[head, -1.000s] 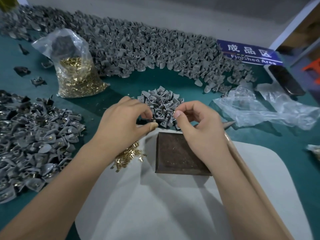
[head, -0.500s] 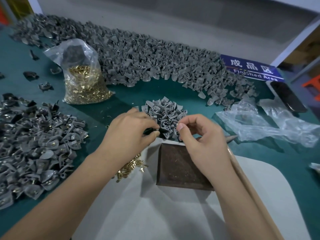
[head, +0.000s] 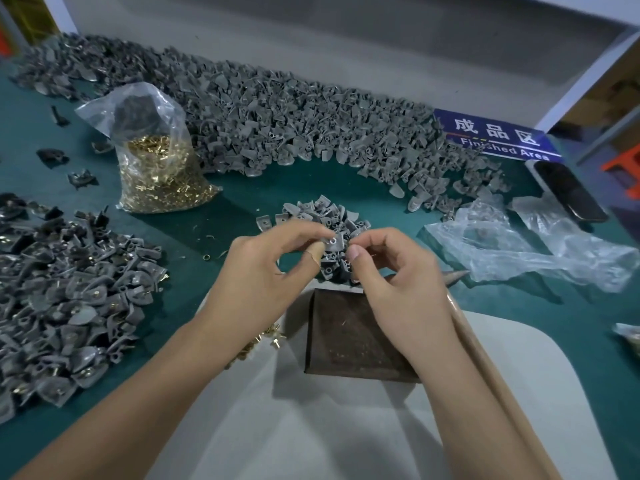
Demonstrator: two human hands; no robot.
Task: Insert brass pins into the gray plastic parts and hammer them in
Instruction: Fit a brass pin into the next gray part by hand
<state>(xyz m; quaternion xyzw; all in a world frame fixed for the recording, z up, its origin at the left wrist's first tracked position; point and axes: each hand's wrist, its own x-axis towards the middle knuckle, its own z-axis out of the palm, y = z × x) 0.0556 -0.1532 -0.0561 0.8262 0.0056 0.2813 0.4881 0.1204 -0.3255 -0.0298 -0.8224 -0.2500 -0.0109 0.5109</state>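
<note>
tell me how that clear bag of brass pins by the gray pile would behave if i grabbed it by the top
The bag of brass pins would likely feel heavy for its size, since its lower half is packed with metal. The thin clear plastic looks floppy, so the bottom would probably sag and shift. Its top seems loosely gathered, so pins might spill if it tips.

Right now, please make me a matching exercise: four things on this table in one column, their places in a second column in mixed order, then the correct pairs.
Things:
1. bag of brass pins
2. blue sign
3. dark metal block
4. clear plastic wrap

Places:
A. far right, by the wall
B. on the white mat, under the hands
C. right of the hands
D. far left, standing upright

Pairs: 1-D, 2-A, 3-B, 4-C
</note>
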